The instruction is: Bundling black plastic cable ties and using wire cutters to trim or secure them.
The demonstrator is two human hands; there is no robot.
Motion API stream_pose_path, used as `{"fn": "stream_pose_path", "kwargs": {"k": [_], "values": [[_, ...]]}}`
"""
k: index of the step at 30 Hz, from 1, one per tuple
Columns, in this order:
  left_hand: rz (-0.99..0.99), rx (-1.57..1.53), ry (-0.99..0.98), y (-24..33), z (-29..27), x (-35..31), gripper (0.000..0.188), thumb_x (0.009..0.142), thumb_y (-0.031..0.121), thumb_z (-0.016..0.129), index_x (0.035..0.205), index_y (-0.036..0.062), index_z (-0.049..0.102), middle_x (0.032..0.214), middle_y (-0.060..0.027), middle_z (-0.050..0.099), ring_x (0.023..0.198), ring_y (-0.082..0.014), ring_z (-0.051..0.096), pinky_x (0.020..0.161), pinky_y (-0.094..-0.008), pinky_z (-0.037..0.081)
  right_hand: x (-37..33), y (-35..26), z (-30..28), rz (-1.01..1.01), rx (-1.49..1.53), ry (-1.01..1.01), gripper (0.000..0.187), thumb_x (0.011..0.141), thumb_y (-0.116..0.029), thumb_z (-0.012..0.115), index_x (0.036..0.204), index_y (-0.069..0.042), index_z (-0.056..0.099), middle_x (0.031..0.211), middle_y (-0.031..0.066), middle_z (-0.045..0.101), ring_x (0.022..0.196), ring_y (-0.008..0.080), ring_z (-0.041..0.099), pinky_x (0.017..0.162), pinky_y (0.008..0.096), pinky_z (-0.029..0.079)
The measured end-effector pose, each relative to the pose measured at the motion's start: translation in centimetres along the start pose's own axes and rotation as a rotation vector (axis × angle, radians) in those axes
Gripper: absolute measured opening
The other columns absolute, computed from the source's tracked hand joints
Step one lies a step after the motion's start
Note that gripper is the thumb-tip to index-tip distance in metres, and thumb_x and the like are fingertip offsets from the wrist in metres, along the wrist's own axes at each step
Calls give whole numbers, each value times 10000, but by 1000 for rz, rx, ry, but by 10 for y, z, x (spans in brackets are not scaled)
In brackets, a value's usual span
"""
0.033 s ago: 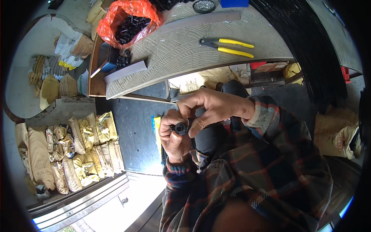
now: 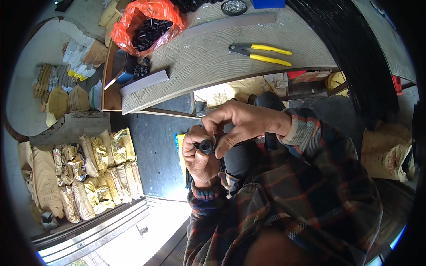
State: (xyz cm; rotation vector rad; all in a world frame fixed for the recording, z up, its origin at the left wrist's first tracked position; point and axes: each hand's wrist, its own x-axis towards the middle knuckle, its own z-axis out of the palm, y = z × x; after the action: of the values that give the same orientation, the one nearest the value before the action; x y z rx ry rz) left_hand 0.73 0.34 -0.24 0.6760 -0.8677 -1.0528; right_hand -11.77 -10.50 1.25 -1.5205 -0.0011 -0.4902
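Observation:
A small black hollow round plastic part (image 2: 205, 146) sits between the thumb and fingers of my left hand (image 2: 198, 166), its open end facing up toward me. My right hand (image 2: 243, 123) comes in from the right, its thumb and index finger bent together right beside the part. Whatever the right fingertips pinch is too small or too hidden to make out. Both hands are held above my lap, in front of the workbench edge.
On the patterned workbench (image 2: 199, 62) lie yellow-handled pliers (image 2: 259, 54) and flat metal strips. An orange plastic bag (image 2: 122, 33) holds many black parts. Long black strands (image 2: 368, 57) drape over the bench's right side. Paper-wrapped packages (image 2: 46, 181) stand at the left.

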Motion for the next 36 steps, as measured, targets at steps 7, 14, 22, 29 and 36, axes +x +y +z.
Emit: {"fn": "stream_pose_path", "kwargs": {"k": [7, 14, 22, 29, 36], "values": [[50, -56, 52, 1, -3, -2, 306, 783, 268, 672, 869, 59, 466, 838, -16, 427, 833, -167, 487, 790, -321, 420, 2, -14, 5, -44, -139, 89, 332, 665, -248, 768, 815, -42, 555, 725, 14, 542, 652, 97, 508, 573, 254, 406], [58, 24, 137, -7, -6, -2, 224, 794, 193, 655, 880, 19, 544, 846, -33, 504, 800, -122, 492, 748, -254, 399, -10, 13, 53, -418, -969, 774, 344, 665, -197, 737, 922, -29, 582, 789, 69, 588, 699, 219, 599, 595, 313, 473], [-36, 260, 336, -15, 2, -12, 350, 888, 72, 500, 1213, -49, 456, 1155, -138, 541, 1017, -171, 534, 897, -293, 409, -5, 26, 34, -164, -470, 654, 317, 674, -67, 722, 935, -47, 542, 812, 87, 584, 678, 229, 607, 560, 286, 479], [13, 626, 249, -4, 1, -24, 408, 884, 49, 484, 1267, -59, 393, 1071, -137, 587, 950, -119, 543, 832, -228, 421, -14, 33, 48, -508, -913, 631, 373, 669, -83, 725, 1001, -67, 555, 944, 92, 558, 705, 236, 598, 566, 314, 490], [241, 744, 41, 4, -10, -18, 370, 860, 203, 522, 1120, -55, 469, 1078, -229, 579, 1170, -312, 464, 1081, -479, 25, -23, 47, 46, -399, -723, 587, 222, 710, -4, 660, 923, -17, 600, 843, 83, 602, 709, 219, 610, 570, 294, 482]]}}
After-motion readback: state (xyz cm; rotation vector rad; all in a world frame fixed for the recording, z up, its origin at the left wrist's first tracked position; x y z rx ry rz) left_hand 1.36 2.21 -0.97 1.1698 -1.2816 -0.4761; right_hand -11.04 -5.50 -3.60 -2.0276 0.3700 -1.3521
